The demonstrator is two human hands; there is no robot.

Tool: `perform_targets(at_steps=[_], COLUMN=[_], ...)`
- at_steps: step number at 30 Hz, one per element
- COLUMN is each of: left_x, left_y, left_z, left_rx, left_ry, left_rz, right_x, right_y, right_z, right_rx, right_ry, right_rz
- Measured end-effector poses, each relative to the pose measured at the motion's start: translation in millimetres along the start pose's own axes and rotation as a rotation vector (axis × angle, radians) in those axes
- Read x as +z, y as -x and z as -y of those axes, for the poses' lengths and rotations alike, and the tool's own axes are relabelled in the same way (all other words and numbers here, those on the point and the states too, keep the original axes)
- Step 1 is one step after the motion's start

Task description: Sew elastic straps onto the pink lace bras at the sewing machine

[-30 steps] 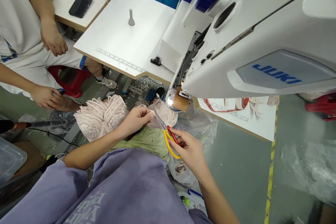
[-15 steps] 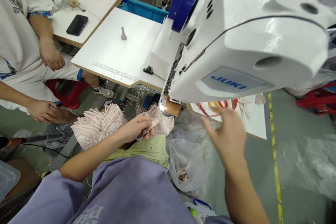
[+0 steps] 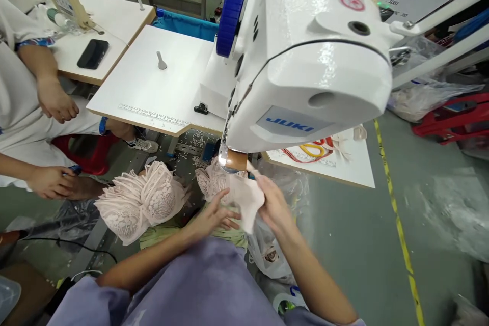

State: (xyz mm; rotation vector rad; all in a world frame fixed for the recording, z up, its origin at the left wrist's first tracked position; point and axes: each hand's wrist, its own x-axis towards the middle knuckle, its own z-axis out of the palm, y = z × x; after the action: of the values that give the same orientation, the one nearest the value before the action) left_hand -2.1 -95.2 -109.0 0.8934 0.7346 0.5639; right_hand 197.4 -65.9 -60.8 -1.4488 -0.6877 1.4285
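Note:
A pale pink bra (image 3: pixel 244 196) hangs below the sewing machine's end, its smooth side facing me and lace showing to the left. My right hand (image 3: pixel 274 205) pinches its right edge and a narrow strap-like strip near the metal and brown end of the sewing machine (image 3: pixel 305 76). My left hand (image 3: pixel 214 218) is just left of the smooth fabric, fingers spread and holding nothing; whether the fingertips touch the cloth I cannot tell. A stack of lace bras (image 3: pixel 143 201) rests to the left of my left forearm.
Red and yellow strips (image 3: pixel 315 150) lie on a white board (image 3: pixel 355 168) at the right. A white table (image 3: pixel 133 81) with a printed ruler stands left of the machine. Another person's hand (image 3: pixel 51 182) is at far left. Plastic bags (image 3: pixel 273 260) hang below.
My right hand has come from over the strips down to the bra and grips it. My left hand has let go of the fabric and spread its fingers. The view has shifted.

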Motion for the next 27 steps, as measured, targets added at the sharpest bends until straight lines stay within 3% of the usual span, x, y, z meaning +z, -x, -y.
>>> perform_targets(at_steps=[2,5,9,12,13,15,17,19,23,27], left_x=[16.9,30.8,12.7,-8.1,-12.4,-16.1,-14.8,-11.9,-9.0,-10.4], left_y=[-4.5,-2.5,5.4,3.0,0.9,-3.7,-8.1,-11.8,-14.8,-14.3], left_z=[15.5,15.6,-13.4,-41.7,-50.5,-65.5,-75.5,-80.3,-79.9,-79.7], left_rx=[0.022,0.245,0.657,0.885,0.868,0.666,0.41,0.303,0.338,0.381], left_ry=[0.291,0.369,-0.145,-0.636,-0.786,-1.051,-1.225,-1.34,-1.501,-1.532], left_rz=[0.084,0.012,0.057,0.027,-0.017,-0.106,-0.189,-0.275,-0.346,-0.353], right_x=[17.1,32.3,29.3,24.4,23.9,24.7,27.2,30.3,34.0,31.7], right_y=[13.3,31.8,31.9,9.2,-1.0,-21.9,-40.1,-52.8,-64.6,-74.8], right_z=[-3.3,0.3,22.1,38.2,41.3,42.6,38.5,32.1,26.3,34.6], right_rx=[0.157,0.215,0.015,-0.3,-0.409,-0.534,-0.527,-0.451,-0.313,-0.355], right_ry=[-0.232,-0.328,-0.169,0.224,0.368,0.566,0.554,0.383,0.178,0.229], right_rz=[0.086,0.213,0.264,0.185,0.124,-0.002,-0.05,0.006,0.096,0.044])
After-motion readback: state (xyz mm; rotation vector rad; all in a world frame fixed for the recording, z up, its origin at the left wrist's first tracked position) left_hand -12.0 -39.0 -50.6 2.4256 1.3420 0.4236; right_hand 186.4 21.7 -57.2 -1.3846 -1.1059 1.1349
